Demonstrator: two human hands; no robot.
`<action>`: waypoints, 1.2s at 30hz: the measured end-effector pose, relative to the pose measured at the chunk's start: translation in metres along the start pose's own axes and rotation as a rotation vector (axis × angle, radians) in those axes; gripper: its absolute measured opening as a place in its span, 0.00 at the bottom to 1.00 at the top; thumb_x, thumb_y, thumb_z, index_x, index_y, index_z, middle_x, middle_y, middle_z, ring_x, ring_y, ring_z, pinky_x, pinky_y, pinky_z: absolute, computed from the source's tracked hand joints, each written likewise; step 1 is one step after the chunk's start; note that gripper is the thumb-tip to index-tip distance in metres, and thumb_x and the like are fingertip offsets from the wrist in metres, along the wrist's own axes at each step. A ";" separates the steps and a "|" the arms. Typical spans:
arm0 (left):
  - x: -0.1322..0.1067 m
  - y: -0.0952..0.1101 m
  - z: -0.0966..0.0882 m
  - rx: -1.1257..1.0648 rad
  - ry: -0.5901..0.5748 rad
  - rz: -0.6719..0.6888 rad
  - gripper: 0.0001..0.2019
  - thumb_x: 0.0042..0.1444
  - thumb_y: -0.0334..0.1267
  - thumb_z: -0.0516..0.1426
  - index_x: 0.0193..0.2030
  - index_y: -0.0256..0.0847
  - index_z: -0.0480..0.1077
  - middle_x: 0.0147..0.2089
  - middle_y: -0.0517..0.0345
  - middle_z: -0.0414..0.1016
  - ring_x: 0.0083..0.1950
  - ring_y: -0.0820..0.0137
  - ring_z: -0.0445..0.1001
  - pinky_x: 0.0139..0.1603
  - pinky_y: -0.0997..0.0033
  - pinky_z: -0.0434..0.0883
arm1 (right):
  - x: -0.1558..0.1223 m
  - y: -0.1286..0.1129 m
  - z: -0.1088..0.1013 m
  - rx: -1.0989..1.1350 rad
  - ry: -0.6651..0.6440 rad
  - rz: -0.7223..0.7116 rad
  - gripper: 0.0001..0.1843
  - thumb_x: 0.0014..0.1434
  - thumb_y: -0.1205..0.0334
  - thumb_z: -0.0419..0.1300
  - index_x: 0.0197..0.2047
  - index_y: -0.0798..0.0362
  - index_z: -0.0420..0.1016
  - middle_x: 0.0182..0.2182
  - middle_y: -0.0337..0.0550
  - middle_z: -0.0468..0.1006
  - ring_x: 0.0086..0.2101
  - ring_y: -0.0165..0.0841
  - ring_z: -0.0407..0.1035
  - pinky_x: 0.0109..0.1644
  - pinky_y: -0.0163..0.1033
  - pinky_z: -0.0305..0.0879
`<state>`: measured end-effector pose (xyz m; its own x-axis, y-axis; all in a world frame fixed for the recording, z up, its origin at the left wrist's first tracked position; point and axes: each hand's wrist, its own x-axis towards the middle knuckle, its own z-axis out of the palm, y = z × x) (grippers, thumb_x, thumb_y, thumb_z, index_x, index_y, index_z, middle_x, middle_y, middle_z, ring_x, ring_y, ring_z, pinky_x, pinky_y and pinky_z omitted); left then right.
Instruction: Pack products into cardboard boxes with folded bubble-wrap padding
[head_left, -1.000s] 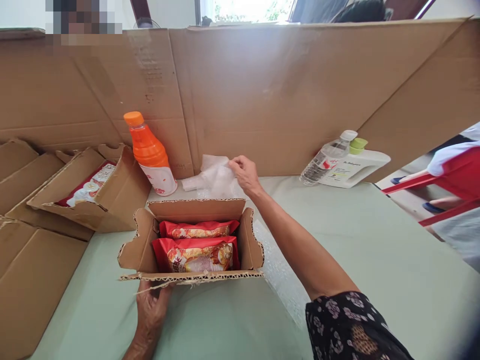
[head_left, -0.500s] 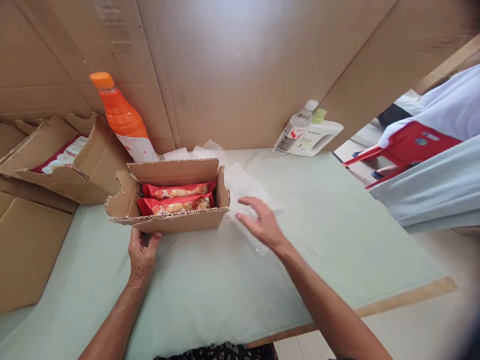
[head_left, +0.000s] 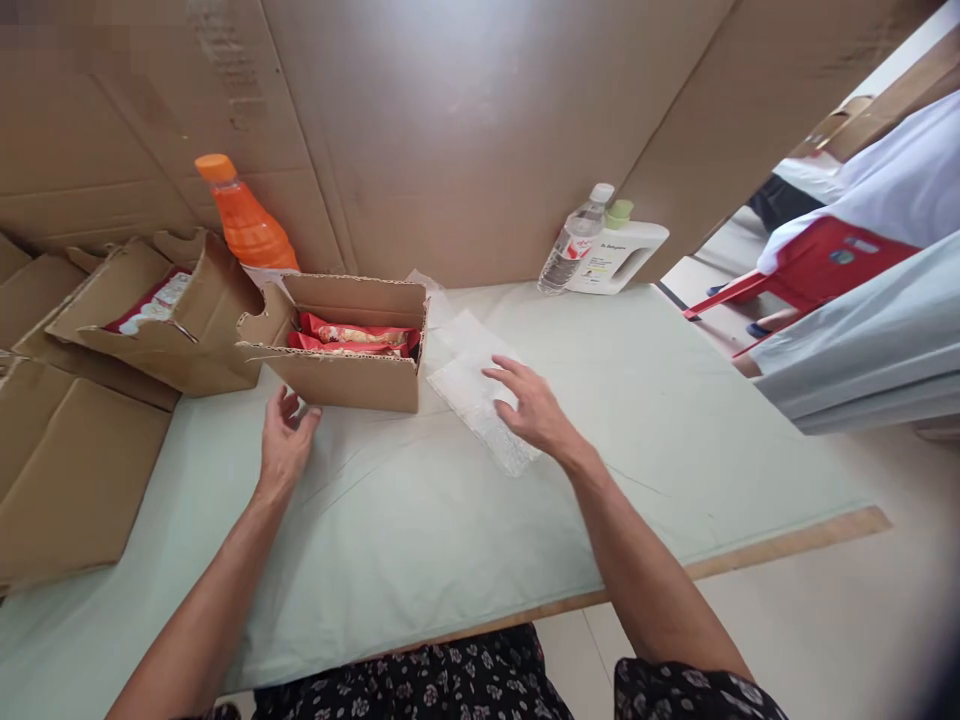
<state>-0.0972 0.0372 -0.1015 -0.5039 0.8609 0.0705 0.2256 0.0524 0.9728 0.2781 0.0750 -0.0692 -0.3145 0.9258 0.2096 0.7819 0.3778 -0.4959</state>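
An open cardboard box (head_left: pixel 341 378) with red snack packets (head_left: pixel 352 338) inside stands on the pale green table (head_left: pixel 450 520). My left hand (head_left: pixel 285 440) hovers just in front of the box's near left corner, fingers apart and holding nothing. My right hand (head_left: pixel 529 405) lies flat, fingers spread, on a sheet of clear bubble wrap (head_left: pixel 480 395) that rests on the table to the right of the box.
An orange bottle (head_left: pixel 244 220) stands behind the box. A second open box (head_left: pixel 161 335) and flat cardboard (head_left: pixel 67 480) lie at the left. A water bottle (head_left: pixel 574 245) and white jug (head_left: pixel 622 255) stand by the cardboard wall. A person on a red chair (head_left: pixel 810 275) sits at right.
My right hand came back from the plastic behind the box and settled on the bubble wrap beside it. My left hand let go of the box's front edge. The view tilted down.
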 end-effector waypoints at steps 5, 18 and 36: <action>-0.089 0.001 -0.017 0.155 0.006 -0.039 0.32 0.54 0.46 0.63 0.65 0.42 0.67 0.66 0.42 0.71 0.64 0.53 0.72 0.64 0.50 0.69 | -0.022 0.045 -0.019 -0.302 -0.036 0.169 0.23 0.55 0.72 0.56 0.52 0.50 0.82 0.63 0.53 0.74 0.64 0.52 0.64 0.60 0.58 0.64; -0.166 0.014 -0.007 0.015 -0.470 0.015 0.16 0.59 0.42 0.59 0.52 0.41 0.78 0.56 0.47 0.79 0.55 0.60 0.79 0.58 0.58 0.75 | -0.019 0.024 -0.009 -0.323 0.028 0.062 0.19 0.55 0.75 0.53 0.43 0.51 0.82 0.53 0.48 0.82 0.53 0.43 0.73 0.51 0.46 0.62; -0.146 0.012 -0.011 -0.221 -0.394 -0.233 0.40 0.52 0.53 0.65 0.67 0.38 0.60 0.65 0.35 0.68 0.60 0.54 0.75 0.58 0.50 0.74 | -0.099 -0.113 0.012 0.072 -0.145 -0.303 0.12 0.65 0.58 0.61 0.51 0.49 0.78 0.51 0.48 0.82 0.50 0.42 0.75 0.56 0.49 0.65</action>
<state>-0.0300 -0.0931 -0.0973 -0.1576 0.9668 -0.2010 -0.0588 0.1940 0.9792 0.2142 -0.0591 -0.0439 -0.6041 0.7609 0.2368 0.6027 0.6306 -0.4889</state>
